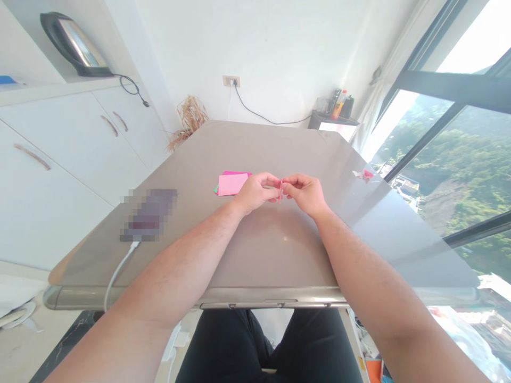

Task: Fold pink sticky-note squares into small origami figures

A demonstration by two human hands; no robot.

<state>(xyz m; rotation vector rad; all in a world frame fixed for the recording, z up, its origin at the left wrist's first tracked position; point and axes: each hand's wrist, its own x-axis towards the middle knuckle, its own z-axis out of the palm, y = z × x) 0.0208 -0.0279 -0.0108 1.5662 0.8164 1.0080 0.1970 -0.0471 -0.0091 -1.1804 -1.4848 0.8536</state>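
Observation:
A small pink piece of paper (280,190) is held upright, nearly edge-on to me, between both hands over the middle of the table. My left hand (258,190) pinches it from the left with thumb and fingers. From the right, my right hand (303,192) grips the same paper with its fingertips. Whether the paper is folded cannot be made out. Just left of my left hand lies a small stack of coloured paper (232,184), light pink on top, with magenta and green edges showing; my left hand covers its right end.
On the grey table (271,255), a blurred-out dark device (149,215) with a white cable (115,271) lies at the left. Pink and white scraps (364,174) sit near the right edge. A small dark stand with bottles (339,106) is behind; windows are at right.

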